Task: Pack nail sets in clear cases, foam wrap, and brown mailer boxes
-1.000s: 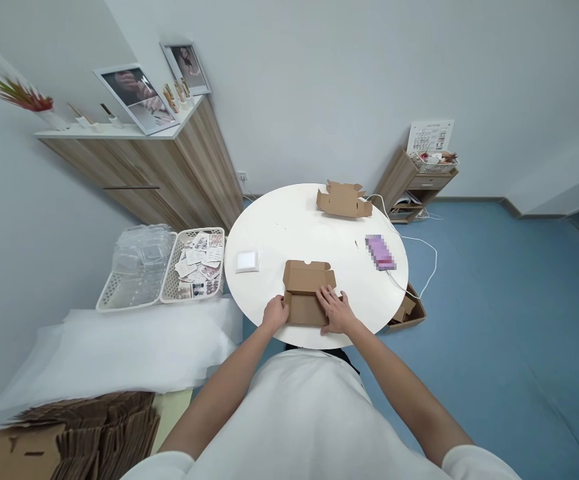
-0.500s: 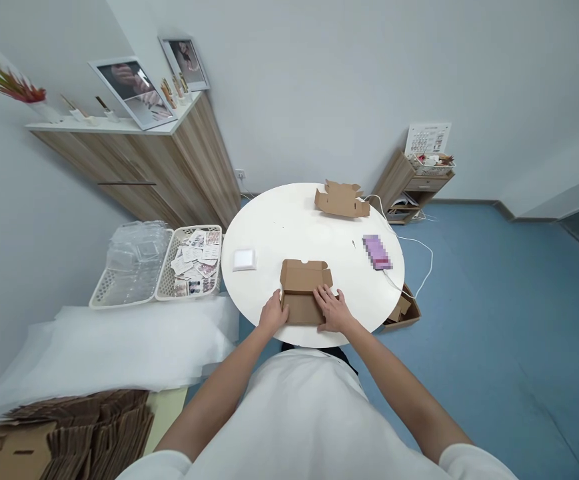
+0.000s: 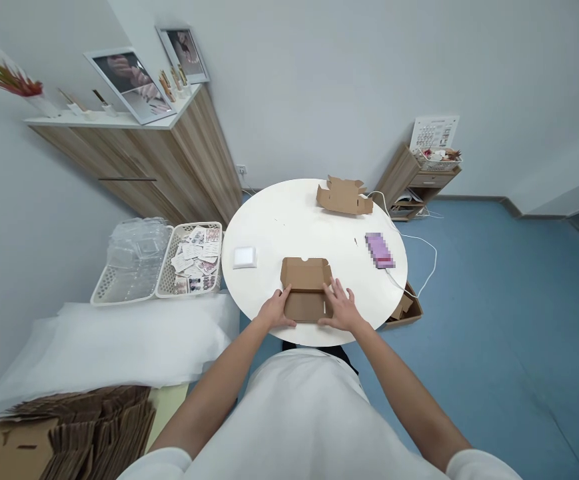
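Observation:
A small brown cardboard box (image 3: 306,293) lies near the front edge of the round white table (image 3: 289,227), its lid flap folded back and its tray half formed. My left hand (image 3: 276,311) presses against the box's left side with the fingers curled along the wall. On the right side, my right hand (image 3: 342,310) rests with fingers stretched out and spread, touching the box's right wall. Neither hand lifts the box off the table.
A second folded cardboard box (image 3: 344,197) sits at the table's far side, a small white pad (image 3: 245,257) at the left, a purple phone (image 3: 379,250) with a white cable at the right. Two white baskets (image 3: 169,267) stand left; flat cardboard (image 3: 69,433) lies bottom left.
My right hand has slid off the top of the box tray to its right side. My left hand has shifted a little along the left wall. The box has barely moved.

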The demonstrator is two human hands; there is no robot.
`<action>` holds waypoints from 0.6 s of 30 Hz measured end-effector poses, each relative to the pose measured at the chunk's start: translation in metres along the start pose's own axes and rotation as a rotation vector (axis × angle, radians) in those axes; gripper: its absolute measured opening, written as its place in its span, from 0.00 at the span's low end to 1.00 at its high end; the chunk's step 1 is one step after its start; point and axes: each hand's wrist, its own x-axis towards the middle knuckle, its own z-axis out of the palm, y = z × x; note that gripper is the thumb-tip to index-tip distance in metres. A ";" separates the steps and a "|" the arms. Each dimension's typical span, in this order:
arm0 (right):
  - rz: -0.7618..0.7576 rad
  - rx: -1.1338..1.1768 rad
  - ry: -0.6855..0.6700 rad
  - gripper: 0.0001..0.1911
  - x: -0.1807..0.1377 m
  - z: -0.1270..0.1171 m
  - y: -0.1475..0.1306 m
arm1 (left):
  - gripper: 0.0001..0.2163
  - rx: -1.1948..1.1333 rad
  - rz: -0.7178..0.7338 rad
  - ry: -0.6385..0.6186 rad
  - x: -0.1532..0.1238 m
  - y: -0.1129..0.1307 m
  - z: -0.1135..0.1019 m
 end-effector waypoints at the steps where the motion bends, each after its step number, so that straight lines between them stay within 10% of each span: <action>1: 0.097 0.083 0.053 0.48 -0.006 0.001 0.006 | 0.54 -0.001 -0.004 0.003 0.000 0.000 0.001; 7: 0.535 0.699 0.121 0.40 -0.028 0.021 0.030 | 0.53 -0.039 -0.053 0.003 0.000 0.004 0.004; 18: 0.501 0.704 0.167 0.20 -0.013 0.004 0.011 | 0.53 -0.073 -0.105 0.024 0.000 0.010 0.003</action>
